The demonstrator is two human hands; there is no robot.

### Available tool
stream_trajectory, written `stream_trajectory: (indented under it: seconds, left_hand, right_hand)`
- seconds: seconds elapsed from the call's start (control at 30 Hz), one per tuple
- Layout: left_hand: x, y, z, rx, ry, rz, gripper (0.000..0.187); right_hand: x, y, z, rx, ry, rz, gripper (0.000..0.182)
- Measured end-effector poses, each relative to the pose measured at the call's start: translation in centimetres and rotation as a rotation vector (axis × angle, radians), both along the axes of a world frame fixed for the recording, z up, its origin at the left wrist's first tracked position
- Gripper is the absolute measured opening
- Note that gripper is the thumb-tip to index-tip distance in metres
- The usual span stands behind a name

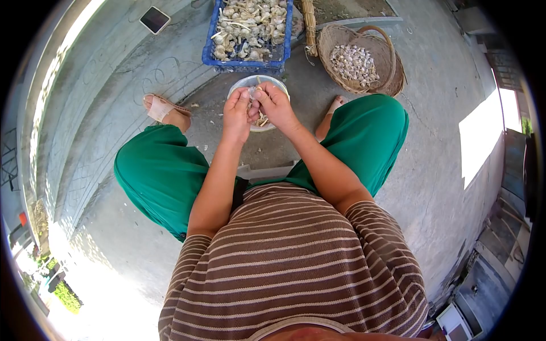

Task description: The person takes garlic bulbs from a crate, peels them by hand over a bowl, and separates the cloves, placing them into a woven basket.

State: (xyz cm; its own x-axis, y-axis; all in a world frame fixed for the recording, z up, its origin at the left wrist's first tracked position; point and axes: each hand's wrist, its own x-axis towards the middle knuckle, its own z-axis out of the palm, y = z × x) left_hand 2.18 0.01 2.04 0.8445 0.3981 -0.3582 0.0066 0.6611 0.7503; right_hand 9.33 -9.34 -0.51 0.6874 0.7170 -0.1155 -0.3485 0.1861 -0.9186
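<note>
Above a white bucket (281,84) between my feet, my left hand (238,111) and my right hand (274,102) meet, fingers closed on a pale garlic bulb (253,91). Much of the bulb is hidden by the fingertips. Inside the bucket lie bits of stalk and husk (261,120), partly covered by my hands. Just beyond stands a blue plastic crate (209,48) filled with whole garlic bulbs (250,25) on short stalks. To the right, a wicker basket (391,74) with an arched handle holds many loose garlic cloves (354,63).
A dark-screened phone or tablet (154,20) lies on the concrete floor (398,165) at upper left. A bound straw bundle (309,25), perhaps a broom, sits between crate and basket. My knees in green trousers (369,131) flank the bucket.
</note>
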Motion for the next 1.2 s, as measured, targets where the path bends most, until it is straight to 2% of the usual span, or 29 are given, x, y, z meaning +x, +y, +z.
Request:
stream_trajectory:
  seconds: [0.1, 0.13, 0.2, 0.27, 0.3, 0.33, 0.37, 0.4, 0.43, 0.47, 0.5, 0.57, 0.63, 0.7, 0.77, 0.83, 0.9, 1.0, 1.07, 1.1, 1.17, 1.2]
  left_hand:
    - [-0.1, -0.2, 0.3, 0.006, 0.035, -0.005, 0.013]
    - [0.0, -0.2, 0.1, 0.083, 0.090, 0.003, 0.013]
    - [0.1, -0.2, -0.9, 0.159, 0.146, 0.011, 0.013]
    - [0.1, -0.2, -2.4, 0.736, 0.203, 0.057, 0.013]
    - [0.1, -0.1, -2.6, 0.735, 0.204, 0.059, 0.013]
    - [0.1, 0.0, -2.8, 0.944, 0.215, 0.092, 0.012]
    - [0.2, 0.1, -3.0, 1.153, 0.226, 0.125, 0.012]
    - [0.2, 0.3, -3.0, 1.151, 0.227, 0.125, 0.012]
    - [0.2, 0.5, -3.1, 0.835, 0.182, 0.144, 0.011]
    - [0.2, 0.8, -3.0, 0.519, 0.134, 0.160, 0.009]
    - [0.2, 0.9, -2.4, 0.517, 0.135, 0.162, 0.009]
    - [0.0, 1.4, -1.1, 0.088, 0.057, 0.099, 0.007]
    - [-0.1, 1.6, -0.8, -0.003, 0.048, 0.096, 0.009]
    - [-0.2, 1.7, -0.8, -0.094, 0.038, 0.093, 0.010]
    - [-0.3, 1.8, -0.9, -0.234, -0.033, 0.076, 0.010]
    - [-0.4, 1.9, -1.2, -0.275, -0.060, 0.063, 0.009]
    - [-0.4, 1.8, -1.3, -0.317, -0.089, 0.051, 0.009]
    - [-0.2, 1.1, -0.8, -0.271, 0.003, 0.021, 0.010]
    - [-0.2, 0.7, 0.0, -0.018, 0.092, 0.020, 0.008]
    - [-0.2, 0.5, -0.1, -0.018, 0.093, 0.020, 0.008]
    - [-0.2, 0.4, -0.1, 0.434, 0.073, -0.098, 0.006]
    - [-0.2, 0.5, -0.2, 0.434, 0.074, -0.097, 0.006]
  right_hand:
    - [-0.2, -0.1, -0.3, 0.000, -0.001, -0.021, 0.012]
    - [-0.1, -0.1, -0.6, 0.000, 0.000, -0.021, 0.012]
    - [0.1, 0.0, -0.5, -0.247, -0.639, -0.106, 0.011]
    - [-0.3, -0.2, 0.1, -0.260, -0.659, -0.136, 0.011]
    - [-0.5, -0.2, 0.5, -0.271, -0.679, -0.168, 0.011]
    - [-0.5, -0.1, 0.7, -0.272, -0.679, -0.166, 0.011]
    - [-0.6, -0.1, 0.8, -0.261, -0.832, -0.200, 0.012]
    - [-0.7, -0.1, 0.9, -0.249, -0.985, -0.233, 0.012]
    - [-0.9, -0.1, 1.0, -0.250, -0.985, -0.230, 0.012]
    - [-1.1, -0.2, 1.2, -0.256, -0.850, -0.217, 0.012]
    - [-1.2, -0.2, 1.2, -0.260, -0.714, -0.203, 0.013]
    - [-0.6, -0.3, 0.7, -0.244, -0.663, -0.284, 0.016]
    - [0.3, -0.5, 0.0, -0.228, -0.612, -0.369, 0.020]
    - [0.9, -0.8, -0.2, -0.582, -0.802, -0.174, 0.027]
    - [1.0, -0.8, -0.2, -0.579, -0.695, -0.142, 0.030]
    - [1.0, -0.7, -0.4, -0.576, -0.589, -0.107, 0.033]
    - [1.2, -0.5, -0.7, -0.024, -0.184, -0.030, 0.029]
    - [0.9, -0.4, -0.9, -0.018, -0.099, -0.039, 0.019]
    - [0.7, -0.3, -0.7, 0.005, -0.078, -0.057, 0.015]
    - [0.7, -0.2, -0.8, 0.029, -0.056, -0.074, 0.011]
    - [1.0, -0.4, -1.0, -0.031, -0.058, -0.078, 0.008]
    - [1.1, -0.5, -1.0, -0.091, -0.060, -0.085, 0.006]
